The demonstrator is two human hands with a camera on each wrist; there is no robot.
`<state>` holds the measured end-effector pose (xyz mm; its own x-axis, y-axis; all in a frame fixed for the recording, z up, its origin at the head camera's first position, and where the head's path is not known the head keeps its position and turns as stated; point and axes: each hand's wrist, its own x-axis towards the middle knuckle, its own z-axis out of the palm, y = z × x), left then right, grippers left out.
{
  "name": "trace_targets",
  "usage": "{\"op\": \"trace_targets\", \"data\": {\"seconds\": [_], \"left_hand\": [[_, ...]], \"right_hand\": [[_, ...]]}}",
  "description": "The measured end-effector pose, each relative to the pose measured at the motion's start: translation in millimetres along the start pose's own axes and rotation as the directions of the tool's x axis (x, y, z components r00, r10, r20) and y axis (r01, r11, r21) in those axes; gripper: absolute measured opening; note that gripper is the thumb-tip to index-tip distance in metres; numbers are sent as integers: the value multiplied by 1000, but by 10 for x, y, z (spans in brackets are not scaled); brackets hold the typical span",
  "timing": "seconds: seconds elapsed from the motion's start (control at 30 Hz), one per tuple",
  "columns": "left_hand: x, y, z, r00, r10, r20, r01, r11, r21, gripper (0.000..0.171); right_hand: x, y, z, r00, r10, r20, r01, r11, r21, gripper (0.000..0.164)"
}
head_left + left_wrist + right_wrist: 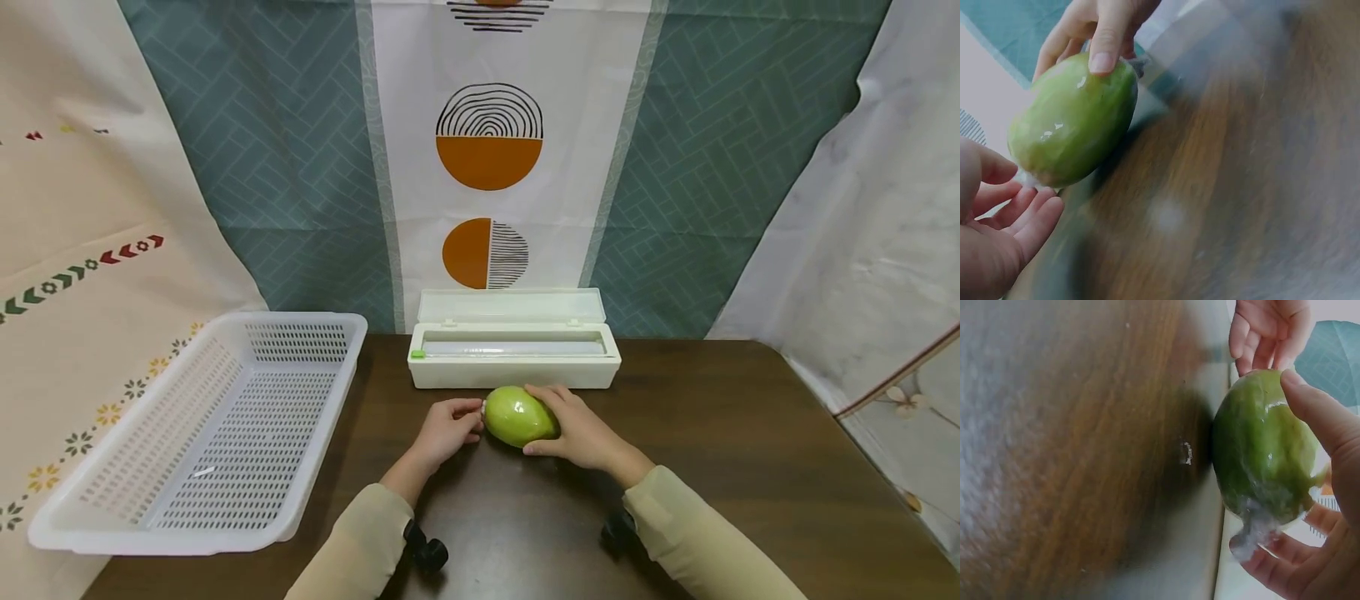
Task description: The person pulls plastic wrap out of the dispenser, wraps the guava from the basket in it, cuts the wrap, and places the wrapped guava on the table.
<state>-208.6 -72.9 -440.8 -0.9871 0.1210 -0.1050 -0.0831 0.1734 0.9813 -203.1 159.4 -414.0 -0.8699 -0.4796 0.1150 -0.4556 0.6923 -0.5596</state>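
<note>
A smooth green fruit (519, 416) wrapped in clear cling film sits between both hands, just in front of the white box. My right hand (581, 431) grips it from the right, thumb on the near side and fingers round the far side. At the fruit's left end, my left hand (447, 429) pinches a small twist of cling film (1027, 179) between thumb and fingertips. Another gathered tail of cling film (1252, 532) sticks out by the right palm in the right wrist view.
Behind the fruit stands a long white cling film box (514, 372), lid raised, a roll (513, 348) inside. To the left lies a white perforated plastic basket (307, 467). The dark wooden table (720, 467) meets hanging cloths at the back and sides.
</note>
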Motion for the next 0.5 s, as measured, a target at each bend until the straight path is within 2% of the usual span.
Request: {"op": "trace_targets", "data": {"seconds": [0.13,0.27,0.5], "left_hand": [[-78,-15,43,1000,5,10,-5,997,-73,39],[-129,-21,93,999,29,22,-26,995,-101,41],[-162,12,160,999,35,1,-35,998,-59,42]], "right_hand": [[-54,8,9,1000,10,-4,-10,1000,-11,88],[-110,19,27,1000,10,-20,-10,1000,16,89],[-219,32,86,998,-7,-66,13,996,90,91]]}}
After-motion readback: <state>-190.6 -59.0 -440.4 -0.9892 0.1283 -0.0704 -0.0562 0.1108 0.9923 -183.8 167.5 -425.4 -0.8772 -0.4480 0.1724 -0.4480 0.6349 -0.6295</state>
